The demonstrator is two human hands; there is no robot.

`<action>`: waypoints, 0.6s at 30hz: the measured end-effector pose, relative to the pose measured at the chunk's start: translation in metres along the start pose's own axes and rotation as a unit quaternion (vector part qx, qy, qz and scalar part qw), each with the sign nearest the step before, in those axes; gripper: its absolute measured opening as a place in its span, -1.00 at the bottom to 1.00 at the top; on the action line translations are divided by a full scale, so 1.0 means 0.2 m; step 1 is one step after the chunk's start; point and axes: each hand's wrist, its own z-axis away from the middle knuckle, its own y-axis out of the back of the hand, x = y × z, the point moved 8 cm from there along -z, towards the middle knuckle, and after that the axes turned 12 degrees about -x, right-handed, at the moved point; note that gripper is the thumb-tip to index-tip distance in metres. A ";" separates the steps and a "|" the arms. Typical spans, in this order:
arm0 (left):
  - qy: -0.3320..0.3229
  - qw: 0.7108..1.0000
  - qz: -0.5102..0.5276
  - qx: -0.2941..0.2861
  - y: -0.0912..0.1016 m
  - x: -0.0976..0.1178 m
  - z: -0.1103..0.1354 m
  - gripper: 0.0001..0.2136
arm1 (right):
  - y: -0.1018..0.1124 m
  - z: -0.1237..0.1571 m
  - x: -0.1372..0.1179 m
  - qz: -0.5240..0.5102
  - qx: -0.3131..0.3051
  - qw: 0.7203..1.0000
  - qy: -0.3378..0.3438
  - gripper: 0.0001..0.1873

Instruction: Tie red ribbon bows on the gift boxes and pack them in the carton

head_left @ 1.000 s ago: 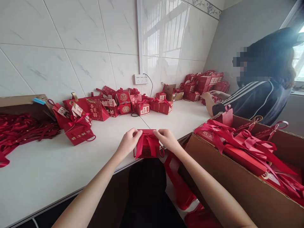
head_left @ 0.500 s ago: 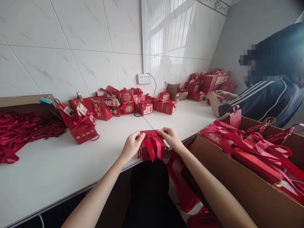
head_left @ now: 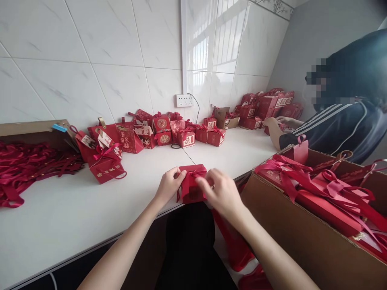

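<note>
Red box (head_left: 195, 196), one: sitting between left hand (head_left: 169, 183), fingers pinching its left upper edge, and right hand (head_left: 225, 191), fingers curling by its ribbon (head_left: 186, 187), grip unclear.

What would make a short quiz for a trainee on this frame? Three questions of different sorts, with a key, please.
1. True or false: the person's left hand hangs open in the air, well away from any box.

2. Which contents show in the open cardboard box at the person's right?
A) glass bottles
B) red boxes and ribbons
C) folded white towels

3. Fill in the colour: the stripes along the co-worker's dark sleeve are ____.

Key
1: False; the left hand grips the edge of the small red box by the table's front edge.
2: B.
3: White.
</note>
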 end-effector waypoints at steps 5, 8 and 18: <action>-0.001 1.000 -0.003 0.005 -0.01 0.01 0.02 -0.66 | -0.21 0.07 -0.09 0.009 -0.148 0.987 -0.055 -0.56; -0.008 1.000 -0.013 0.012 -0.01 0.01 0.02 -0.66 | -0.22 0.07 -0.11 -0.024 -0.134 0.989 -0.050 -0.54; -0.114 0.992 -0.041 -0.022 -0.01 0.15 0.00 -0.83 | -0.31 0.09 -0.01 -0.359 -0.212 0.906 -0.070 -0.57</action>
